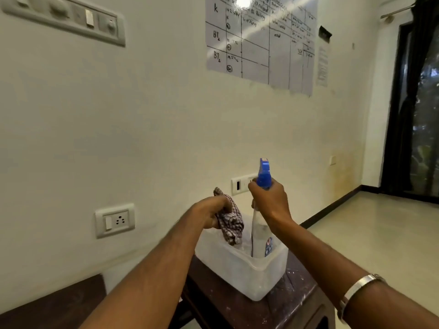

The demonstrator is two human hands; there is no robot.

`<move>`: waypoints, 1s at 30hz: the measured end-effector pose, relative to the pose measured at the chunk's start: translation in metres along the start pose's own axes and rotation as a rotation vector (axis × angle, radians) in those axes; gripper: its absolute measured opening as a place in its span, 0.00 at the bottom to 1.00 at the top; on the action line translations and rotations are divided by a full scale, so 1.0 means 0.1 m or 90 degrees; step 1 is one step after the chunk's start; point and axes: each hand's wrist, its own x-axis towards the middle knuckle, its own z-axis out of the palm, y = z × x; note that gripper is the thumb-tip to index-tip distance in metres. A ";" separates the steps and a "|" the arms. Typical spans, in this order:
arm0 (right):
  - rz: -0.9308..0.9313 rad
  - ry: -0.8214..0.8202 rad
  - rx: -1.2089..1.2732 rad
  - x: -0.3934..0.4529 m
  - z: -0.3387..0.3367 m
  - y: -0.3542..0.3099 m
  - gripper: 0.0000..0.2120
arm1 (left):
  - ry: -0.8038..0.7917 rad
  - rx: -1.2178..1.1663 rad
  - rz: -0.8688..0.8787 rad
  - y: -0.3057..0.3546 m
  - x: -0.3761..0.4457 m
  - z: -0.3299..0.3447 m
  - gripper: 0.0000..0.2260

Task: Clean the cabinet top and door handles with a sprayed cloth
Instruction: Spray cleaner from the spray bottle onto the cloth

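My left hand grips a checked brown-and-white cloth, which hangs bunched over a translucent white plastic tub. My right hand is closed around the neck of a spray bottle with a blue trigger head; the bottle stands upright with its base inside the tub. The tub sits on a dark wooden cabinet top, speckled with white marks. The cabinet's door handles are out of sight.
A cream wall stands close behind the tub, with a socket plate at left and another behind the bottle. A second dark wooden surface lies at the lower left. Pale floor stretches right toward a dark glass door.
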 end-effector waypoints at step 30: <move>-0.061 -0.370 0.066 -1.55 0.68 -1.42 0.06 | 0.013 -0.457 0.302 0.18 -1.89 -1.43 0.19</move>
